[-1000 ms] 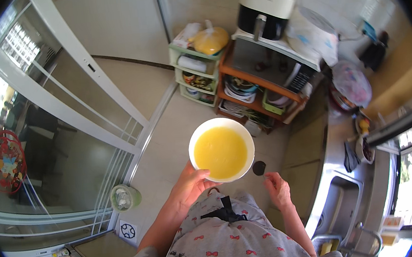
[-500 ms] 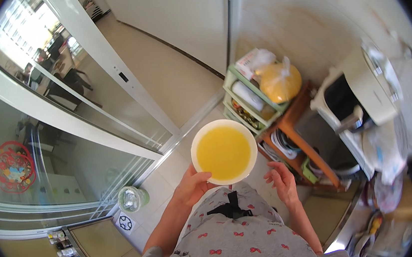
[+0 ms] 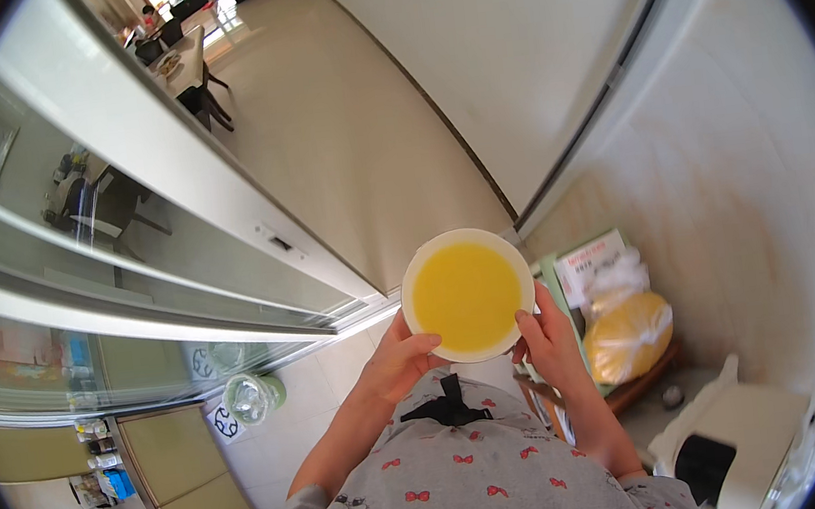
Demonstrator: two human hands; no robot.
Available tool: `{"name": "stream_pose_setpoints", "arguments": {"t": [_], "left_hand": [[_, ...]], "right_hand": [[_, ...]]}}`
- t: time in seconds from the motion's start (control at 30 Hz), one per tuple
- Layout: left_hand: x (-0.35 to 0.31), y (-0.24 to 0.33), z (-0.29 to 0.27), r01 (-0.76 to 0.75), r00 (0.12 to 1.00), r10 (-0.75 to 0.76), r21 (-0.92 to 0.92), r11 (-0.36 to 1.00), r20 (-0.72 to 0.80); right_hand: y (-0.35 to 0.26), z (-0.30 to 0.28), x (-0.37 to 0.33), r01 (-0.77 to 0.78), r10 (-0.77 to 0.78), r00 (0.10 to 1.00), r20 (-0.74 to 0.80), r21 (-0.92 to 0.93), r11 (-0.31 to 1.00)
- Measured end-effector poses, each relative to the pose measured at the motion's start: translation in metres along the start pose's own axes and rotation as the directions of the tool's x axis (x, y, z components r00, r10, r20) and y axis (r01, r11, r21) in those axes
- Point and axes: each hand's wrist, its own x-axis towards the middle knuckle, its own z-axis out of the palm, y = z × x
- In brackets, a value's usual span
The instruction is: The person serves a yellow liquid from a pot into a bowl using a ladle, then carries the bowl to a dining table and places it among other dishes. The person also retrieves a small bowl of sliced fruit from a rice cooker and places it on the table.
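Note:
A round white bowl [image 3: 411, 306] filled with yellow liquid [image 3: 467, 296] is held level in front of my torso. My left hand [image 3: 401, 362] grips its near left rim, thumb on top of the edge and fingers under it. On the near right rim, my right hand [image 3: 548, 339] holds it in the same way, the thumb at the edge. The fingers beneath the bowl are mostly hidden.
A glass sliding door with a white frame [image 3: 271, 234] stands at left, beside a doorway to a tiled room with a dining table [image 3: 193, 58]. A lined bin [image 3: 254, 398] is at lower left. A rack with a yellow-filled plastic bag [image 3: 632, 335] stands right, near a cream appliance [image 3: 733, 419].
My right hand has come up from beside the bowl and now grips its rim. The view has turned and moved toward the doorway; the rack now appears lower and further right.

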Motion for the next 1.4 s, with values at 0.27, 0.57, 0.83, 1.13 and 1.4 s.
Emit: {"name": "stream_pose_setpoints", "arguments": {"t": [0.27,0.57,0.83,1.13,1.4], "left_hand": [[0.126,0.097,-0.020,-0.062,0.992,0.056,-0.049,0.997,-0.113],[0.257,0.214,-0.020,-0.331,0.901,0.287,-0.088,0.940,-0.324],[0.346,0.310,-0.045,-0.485,0.794,0.381,-0.116,0.867,-0.474],[0.410,0.458,-0.116,-0.618,0.690,0.473,-0.106,0.779,-0.548],[0.425,0.602,-0.231,-0.625,0.668,0.489,-0.065,0.778,-0.561]], "right_hand": [[-0.057,-0.009,0.195,0.046,-0.042,0.992,0.119,-0.036,0.998],[-0.124,0.003,0.426,0.107,-0.068,0.929,0.363,-0.090,0.990],[-0.204,0.045,0.604,0.217,-0.014,0.780,0.625,-0.249,0.944],[-0.259,0.158,0.772,0.202,0.010,0.672,0.740,-0.195,0.960],[-0.296,0.305,0.882,0.181,-0.007,0.687,0.727,-0.162,0.970]]}}
